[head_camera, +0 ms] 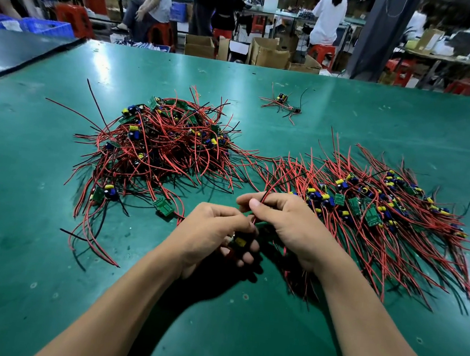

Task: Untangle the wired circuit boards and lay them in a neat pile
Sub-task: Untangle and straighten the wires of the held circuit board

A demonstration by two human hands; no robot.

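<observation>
A tangled heap of small green circuit boards [159,147] with red and black wires lies left of centre on the green table [45,288]. To the right, a flatter pile of boards [368,208] lies with its wires running roughly the same way. My left hand [211,233] grips one wired board [239,241], whose yellow part shows between the fingers. My right hand [287,220] pinches that board's red and black wires [267,192] between thumb and forefinger, just above the table between the two piles.
A small separate cluster of wired boards [282,103] lies farther back on the table. A dark mat [16,50] covers the far left corner. Beyond the table's far edge are cardboard boxes [268,53], red stools and several people at benches.
</observation>
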